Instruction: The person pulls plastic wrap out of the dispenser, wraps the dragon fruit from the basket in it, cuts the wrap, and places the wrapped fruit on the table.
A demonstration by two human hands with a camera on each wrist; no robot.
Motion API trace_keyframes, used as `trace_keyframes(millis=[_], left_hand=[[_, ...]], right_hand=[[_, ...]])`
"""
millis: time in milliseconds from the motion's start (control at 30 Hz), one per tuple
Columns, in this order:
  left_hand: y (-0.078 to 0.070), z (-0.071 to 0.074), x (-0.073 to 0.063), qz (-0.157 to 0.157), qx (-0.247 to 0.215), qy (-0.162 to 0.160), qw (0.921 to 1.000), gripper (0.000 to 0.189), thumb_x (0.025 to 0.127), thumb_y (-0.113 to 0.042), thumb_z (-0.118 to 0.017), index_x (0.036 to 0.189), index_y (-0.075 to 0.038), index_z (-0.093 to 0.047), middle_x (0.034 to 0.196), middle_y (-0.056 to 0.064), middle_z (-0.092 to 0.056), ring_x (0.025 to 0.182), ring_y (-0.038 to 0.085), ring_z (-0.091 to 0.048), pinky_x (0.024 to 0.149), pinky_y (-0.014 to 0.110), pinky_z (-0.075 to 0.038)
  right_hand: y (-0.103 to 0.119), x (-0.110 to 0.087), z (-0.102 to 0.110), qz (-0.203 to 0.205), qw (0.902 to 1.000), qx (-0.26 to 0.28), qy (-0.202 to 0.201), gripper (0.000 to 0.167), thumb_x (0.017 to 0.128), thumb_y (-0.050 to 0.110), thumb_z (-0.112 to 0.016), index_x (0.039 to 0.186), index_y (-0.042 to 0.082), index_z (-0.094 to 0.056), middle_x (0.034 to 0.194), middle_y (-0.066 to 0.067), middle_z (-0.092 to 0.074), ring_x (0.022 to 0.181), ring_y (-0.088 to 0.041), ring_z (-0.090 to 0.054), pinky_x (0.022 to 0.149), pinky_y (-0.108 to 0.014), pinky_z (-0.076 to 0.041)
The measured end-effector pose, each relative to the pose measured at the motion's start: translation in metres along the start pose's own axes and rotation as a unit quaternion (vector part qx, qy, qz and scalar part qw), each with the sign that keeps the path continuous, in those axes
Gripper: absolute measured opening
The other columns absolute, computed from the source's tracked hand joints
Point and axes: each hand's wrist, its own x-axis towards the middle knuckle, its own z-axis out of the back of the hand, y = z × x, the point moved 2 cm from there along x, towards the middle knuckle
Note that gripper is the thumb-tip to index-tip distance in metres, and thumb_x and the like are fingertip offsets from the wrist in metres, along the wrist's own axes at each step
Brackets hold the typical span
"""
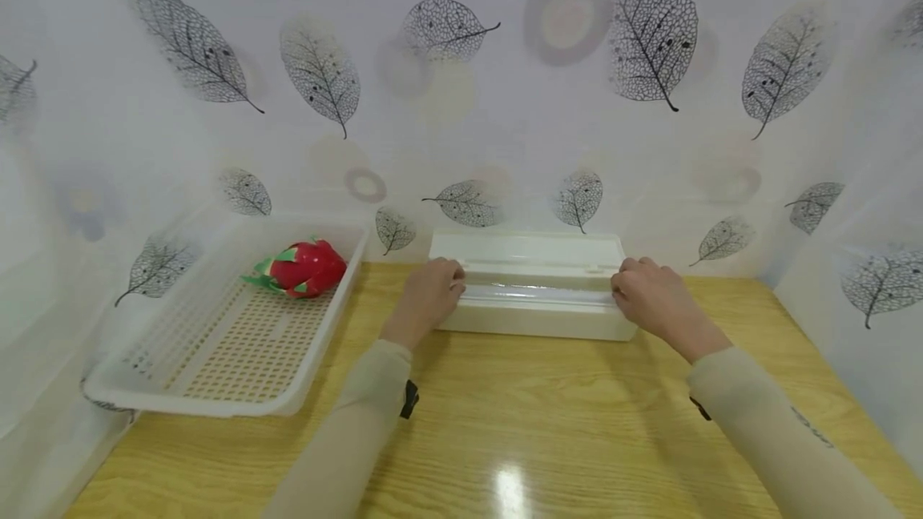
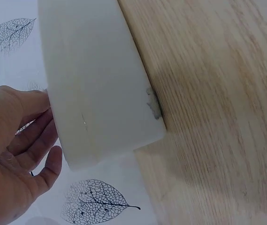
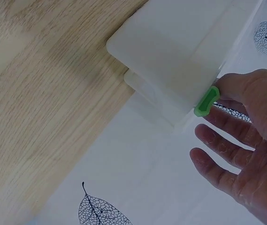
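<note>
A long white cling film dispenser [image 1: 534, 322] stands on the table with its lid [image 1: 526, 247] raised at the back. Glossy cling film [image 1: 537, 293] stretches across its opening. At the left end, my left hand [image 1: 429, 299] pinches the film's edge, thumb and fingers meeting; the dispenser hides its fingertips in the left wrist view. My right hand [image 1: 658, 300] pinches at the other end of the film. Its thumb and index finger lie right by a green slider [image 3: 207, 101] on the dispenser's rim, and its other fingers spread loosely below.
A white perforated basket [image 1: 299, 399] sits on the left of the wood-grain table [image 1: 548, 415]. Inside lies a red dragon fruit [image 1: 310, 269] with green tips. A leaf-printed white sheet [image 1: 497, 126] rises close behind the dispenser and along both sides.
</note>
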Motion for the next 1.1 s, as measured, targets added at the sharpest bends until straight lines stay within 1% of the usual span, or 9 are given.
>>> trace_keyframes(millis=[100, 267, 400, 500, 633, 800, 933, 1000, 1100], left_hand=[[0.003, 0.002, 0.002, 0.011, -0.011, 0.007, 0.9999, 0.020, 0.095, -0.010, -0.069, 0.113, -0.001, -0.073, 0.111, 0.014, -0.073, 0.106, 0.029, -0.068, 0.098, 0.041, -0.055], [0.007, 0.004, 0.003, 0.023, -0.019, 0.012, 0.9995, 0.020, 0.095, -0.009, -0.069, 0.113, -0.003, -0.075, 0.107, 0.012, -0.072, 0.101, 0.026, -0.067, 0.094, 0.039, -0.057], [0.009, 0.005, 0.002, 0.026, -0.008, 0.008, 0.9996, 0.016, 0.095, -0.008, -0.068, 0.107, -0.005, -0.078, 0.103, 0.011, -0.072, 0.097, 0.026, -0.066, 0.092, 0.040, -0.056], [0.011, 0.005, 0.001, 0.023, 0.016, -0.001, 0.9996, 0.013, 0.095, -0.010, -0.069, 0.100, -0.007, -0.080, 0.097, 0.010, -0.070, 0.092, 0.025, -0.064, 0.084, 0.040, -0.056], [0.012, 0.004, -0.001, 0.019, 0.044, -0.012, 0.9988, 0.012, 0.097, -0.016, -0.068, 0.099, -0.010, -0.079, 0.096, 0.009, -0.065, 0.089, 0.023, -0.060, 0.074, 0.038, -0.054], [0.011, 0.004, -0.003, 0.005, 0.060, -0.017, 0.9980, 0.012, 0.100, -0.019, -0.066, 0.100, -0.011, -0.074, 0.096, 0.006, -0.071, 0.087, 0.022, -0.066, 0.074, 0.036, -0.057], [0.011, 0.005, -0.004, -0.003, 0.053, -0.017, 0.9984, 0.011, 0.101, -0.018, -0.065, 0.099, -0.010, -0.071, 0.095, 0.005, -0.075, 0.085, 0.021, -0.070, 0.076, 0.037, -0.059], [0.011, 0.006, -0.003, -0.006, 0.048, -0.017, 0.9987, 0.010, 0.101, -0.017, -0.064, 0.100, -0.009, -0.070, 0.096, 0.007, -0.075, 0.086, 0.022, -0.071, 0.077, 0.037, -0.059], [0.011, 0.007, -0.003, -0.010, 0.044, -0.018, 0.9988, 0.010, 0.101, -0.016, -0.064, 0.100, -0.007, -0.070, 0.096, 0.008, -0.075, 0.086, 0.023, -0.070, 0.077, 0.038, -0.060]], right_hand=[[-0.001, -0.002, 0.000, 0.004, 1.0000, 0.005, -0.007, 0.014, 0.094, 0.002, -0.062, 0.085, 0.004, -0.073, 0.080, -0.008, -0.062, 0.070, -0.024, -0.054, 0.059, -0.043, -0.050], [0.000, -0.003, -0.001, -0.003, 0.9998, 0.020, -0.004, 0.016, 0.095, 0.002, -0.061, 0.081, 0.005, -0.070, 0.074, -0.006, -0.060, 0.065, -0.020, -0.051, 0.055, -0.037, -0.044], [0.000, -0.002, -0.001, -0.015, 0.9994, 0.031, -0.001, 0.018, 0.095, 0.002, -0.061, 0.079, 0.005, -0.069, 0.071, -0.005, -0.058, 0.063, -0.019, -0.049, 0.055, -0.035, -0.041], [-0.001, -0.001, 0.000, -0.015, 0.9993, 0.033, -0.005, 0.017, 0.095, 0.002, -0.061, 0.080, 0.005, -0.070, 0.071, -0.005, -0.059, 0.063, -0.019, -0.050, 0.055, -0.036, -0.043], [-0.003, -0.002, 0.000, -0.021, 0.9990, 0.039, 0.005, 0.017, 0.096, 0.003, -0.061, 0.081, 0.005, -0.071, 0.072, -0.005, -0.061, 0.063, -0.017, -0.051, 0.056, -0.034, -0.044], [-0.005, -0.001, 0.002, -0.034, 0.9978, 0.053, 0.020, 0.017, 0.096, 0.003, -0.061, 0.084, 0.004, -0.073, 0.078, -0.007, -0.068, 0.066, -0.017, -0.057, 0.058, -0.037, -0.050], [-0.005, -0.002, 0.004, -0.036, 0.9973, 0.059, 0.024, 0.015, 0.097, 0.003, -0.061, 0.089, 0.001, -0.074, 0.084, -0.011, -0.071, 0.072, -0.023, -0.066, 0.063, -0.042, -0.056], [-0.005, -0.003, 0.004, -0.036, 0.9972, 0.061, 0.025, 0.014, 0.097, 0.003, -0.061, 0.092, 0.000, -0.074, 0.085, -0.012, -0.071, 0.074, -0.025, -0.067, 0.065, -0.044, -0.057], [-0.006, -0.004, 0.005, -0.035, 0.9973, 0.061, 0.020, 0.015, 0.097, 0.002, -0.060, 0.091, -0.001, -0.073, 0.084, -0.012, -0.070, 0.073, -0.024, -0.065, 0.063, -0.042, -0.055]])
